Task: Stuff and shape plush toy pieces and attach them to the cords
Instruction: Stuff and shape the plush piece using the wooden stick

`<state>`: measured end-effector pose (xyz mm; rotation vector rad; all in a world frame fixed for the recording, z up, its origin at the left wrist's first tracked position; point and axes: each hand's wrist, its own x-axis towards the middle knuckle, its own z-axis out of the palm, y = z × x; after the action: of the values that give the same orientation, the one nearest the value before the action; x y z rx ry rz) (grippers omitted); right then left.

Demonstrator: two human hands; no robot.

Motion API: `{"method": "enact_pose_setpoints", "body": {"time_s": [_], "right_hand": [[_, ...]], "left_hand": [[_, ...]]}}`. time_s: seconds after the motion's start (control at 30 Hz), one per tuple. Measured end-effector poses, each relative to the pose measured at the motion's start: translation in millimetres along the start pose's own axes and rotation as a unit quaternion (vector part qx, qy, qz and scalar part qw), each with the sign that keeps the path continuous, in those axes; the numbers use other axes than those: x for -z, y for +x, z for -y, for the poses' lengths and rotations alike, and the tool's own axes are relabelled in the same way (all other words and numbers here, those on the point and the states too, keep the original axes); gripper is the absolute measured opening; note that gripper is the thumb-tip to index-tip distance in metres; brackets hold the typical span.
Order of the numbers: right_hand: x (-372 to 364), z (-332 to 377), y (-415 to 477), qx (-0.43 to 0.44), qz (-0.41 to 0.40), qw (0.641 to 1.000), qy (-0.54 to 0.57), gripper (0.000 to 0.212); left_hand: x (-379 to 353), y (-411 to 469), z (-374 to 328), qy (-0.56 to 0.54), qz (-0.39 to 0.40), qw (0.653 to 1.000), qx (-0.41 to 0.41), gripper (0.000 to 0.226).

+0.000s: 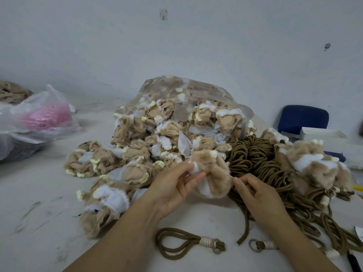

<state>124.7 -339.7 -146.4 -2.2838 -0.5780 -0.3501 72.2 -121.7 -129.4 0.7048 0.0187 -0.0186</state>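
left hand (172,185) pinching tan plush piece (212,173), right hand (255,193) fingertips gripping its edge

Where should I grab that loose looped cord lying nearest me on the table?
Take the looped cord at its white-wrapped binding, coming from above. There both strands are bundled into one firm neck, while the open loop to the left is slack and would flop.

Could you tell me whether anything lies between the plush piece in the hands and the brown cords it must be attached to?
Nothing visible does. The plush piece, held by the left hand, lies right against the pile of brown cords, and the right hand is already pinching at its edge beside a cord.
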Motion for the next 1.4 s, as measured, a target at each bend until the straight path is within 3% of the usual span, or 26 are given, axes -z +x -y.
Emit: {"method": "enact_pose_setpoints", "body": {"time_s": [0.23,0.5,0.67,0.77,0.9,1.27,1.4], "right_hand": [[3,-5,0,0.001,-0.005,1.0,0.025,0.042],[6,-6,1,0.007,0.0,1.0,0.018,0.042],[8,-3,0,0.015,-0.003,1.0,0.01,0.048],[7,2,-1,0.037,-0.003,0.999,-0.006,0.046],[8,4,1,0.05,-0.005,0.999,-0.011,0.047],[15,-7,4,0.072,-0.009,0.994,-0.076,0.034],[17,-6,5,0.097,-0.014,0.991,-0.093,0.045]], "left_hand": [[3,1,0,-0.042,0.009,0.999,0.003,0.038],[3,0,1,0.003,0.011,1.0,0.009,0.038],[3,-1,0,0.191,0.029,0.981,-0.022,0.01],[4,-1,-1,0.301,0.001,0.952,-0.061,0.009],[7,2,3,0.354,-0.037,0.929,-0.104,0.011],[12,4,2,0.301,-0.023,0.947,-0.109,0.017],[14,3,0,0.291,-0.012,0.951,-0.105,0.019]]}}
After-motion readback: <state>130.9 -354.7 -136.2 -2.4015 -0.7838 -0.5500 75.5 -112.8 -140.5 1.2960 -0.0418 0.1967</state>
